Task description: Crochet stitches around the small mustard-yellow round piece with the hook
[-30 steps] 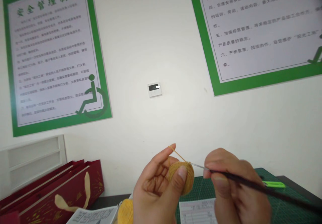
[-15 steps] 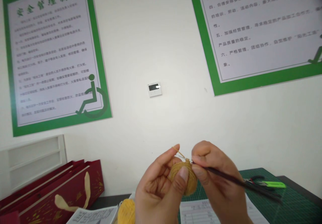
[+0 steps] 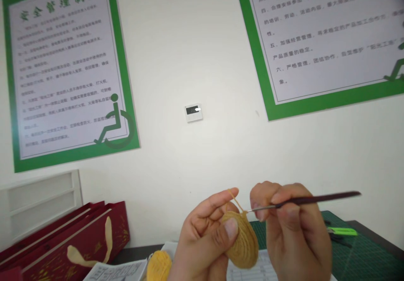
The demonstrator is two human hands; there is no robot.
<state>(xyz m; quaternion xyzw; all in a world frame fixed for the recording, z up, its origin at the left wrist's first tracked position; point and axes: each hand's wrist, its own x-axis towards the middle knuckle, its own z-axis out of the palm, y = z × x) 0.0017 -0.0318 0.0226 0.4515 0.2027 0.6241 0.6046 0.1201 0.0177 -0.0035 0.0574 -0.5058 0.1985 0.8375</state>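
Note:
My left hand (image 3: 205, 234) pinches a small round mustard-yellow crochet piece (image 3: 243, 243) between thumb and fingers, with a strand of yarn looped over its raised forefinger. My right hand (image 3: 293, 230) is closed on a dark crochet hook (image 3: 312, 199). The hook's handle points right and is nearly level. Its metal tip meets the top edge of the crochet piece.
A yellow yarn ball (image 3: 158, 265) lies at the bottom by printed sheets (image 3: 116, 270). Red gift bags (image 3: 63, 243) stand at the left. A green cutting mat (image 3: 362, 255) with green-handled snips (image 3: 342, 231) covers the desk at the right. Two green-framed posters (image 3: 63, 70) hang on the wall.
The hook's handle has swung up from pointing down-right to nearly level. The crochet piece has tilted and dropped a little, showing more of its round face. Both hands stay together.

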